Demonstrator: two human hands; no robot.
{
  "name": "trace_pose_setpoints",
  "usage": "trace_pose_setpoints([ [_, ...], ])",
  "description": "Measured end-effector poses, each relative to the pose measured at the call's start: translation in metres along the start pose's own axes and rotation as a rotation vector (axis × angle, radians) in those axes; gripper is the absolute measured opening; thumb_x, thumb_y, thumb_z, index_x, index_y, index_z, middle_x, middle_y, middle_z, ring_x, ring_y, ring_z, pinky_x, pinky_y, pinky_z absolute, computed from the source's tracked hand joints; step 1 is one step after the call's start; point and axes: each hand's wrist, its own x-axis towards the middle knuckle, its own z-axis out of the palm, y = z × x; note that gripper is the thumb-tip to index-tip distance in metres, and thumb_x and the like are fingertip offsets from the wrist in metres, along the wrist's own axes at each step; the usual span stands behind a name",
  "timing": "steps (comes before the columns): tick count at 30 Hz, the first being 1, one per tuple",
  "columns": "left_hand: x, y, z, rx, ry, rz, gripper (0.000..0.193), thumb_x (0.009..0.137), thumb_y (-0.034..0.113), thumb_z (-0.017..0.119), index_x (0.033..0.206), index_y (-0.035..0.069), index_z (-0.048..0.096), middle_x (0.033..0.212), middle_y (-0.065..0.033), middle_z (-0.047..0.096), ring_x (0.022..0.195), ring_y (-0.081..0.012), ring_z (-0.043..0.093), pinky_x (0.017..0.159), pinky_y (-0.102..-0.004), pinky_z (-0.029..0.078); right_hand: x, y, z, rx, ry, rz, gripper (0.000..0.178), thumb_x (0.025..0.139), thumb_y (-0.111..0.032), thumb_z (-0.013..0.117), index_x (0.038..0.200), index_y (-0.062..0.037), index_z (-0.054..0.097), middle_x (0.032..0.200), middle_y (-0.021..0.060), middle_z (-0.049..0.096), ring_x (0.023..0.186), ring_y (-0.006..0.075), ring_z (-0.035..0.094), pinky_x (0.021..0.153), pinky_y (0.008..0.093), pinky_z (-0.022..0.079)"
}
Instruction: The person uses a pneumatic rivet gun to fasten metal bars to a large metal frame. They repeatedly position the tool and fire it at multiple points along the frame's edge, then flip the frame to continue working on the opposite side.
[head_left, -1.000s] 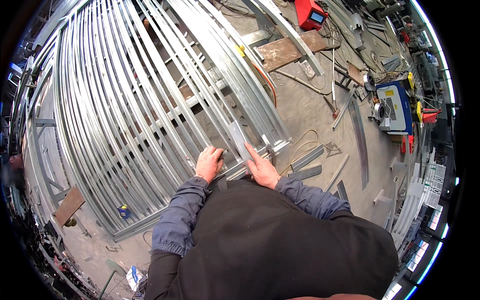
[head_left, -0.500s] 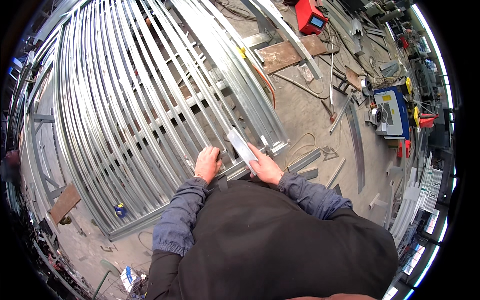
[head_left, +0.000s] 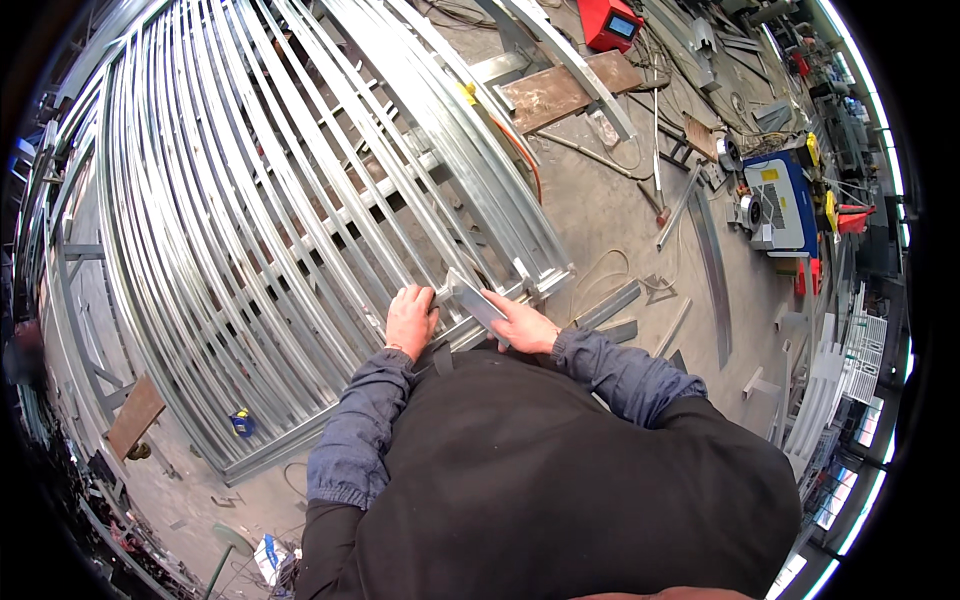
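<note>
While the right hand [head_left: 527, 326] grips the metal bar [head_left: 475, 302], it lies between both hands | long axis slanting forward-left | left hand [head_left: 409, 322] curled at the frame [head_left: 280, 446], hold hidden

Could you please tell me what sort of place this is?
Probably a metal workshop: a barred metal frame, metal strips lying on the floor, and a red machine with a screen.

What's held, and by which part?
Right hand: flat metal piece, by its end nearest the body. Left hand: curled at the near side of the barred metal frame; can't tell whether it grips anything.
</note>
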Motion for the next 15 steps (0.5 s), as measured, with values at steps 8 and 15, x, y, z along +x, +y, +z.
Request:
trace_pose_setpoints([
  [8, 0.001, -0.001, 0.0, 0.013, 0.001, -0.006, 0.039, 0.081, 0.015, 0.084, 0.117, 0.01, 0.071, 0.106, -0.0107, 0.063, 0.106, -0.033, 0.063, 0.092, -0.0442, 0.054, -0.008, 0.009, -0.003, -0.084, 0.122, -0.078, 0.069, 0.103, -0.012, 0.05, 0.17, -0.0104, 0.031, 0.088, 0.0133, 0.073, 0.068, 0.0227, 0.074, 0.075, 0.0403, 0.06],
  [15, 0.002, 0.005, -0.007, 0.022, -0.025, -0.014, 0.036, 0.083, 0.014, 0.084, 0.115, 0.008, 0.071, 0.105, -0.0107, 0.064, 0.103, -0.0334, 0.063, 0.092, -0.0445, 0.054, -0.002, -0.011, 0.0, -0.106, 0.134, -0.059, 0.069, 0.105, -0.01, 0.05, 0.17, -0.0085, 0.03, 0.098, 0.015, 0.074, 0.075, 0.0221, 0.074, 0.071, 0.04, 0.061],
])
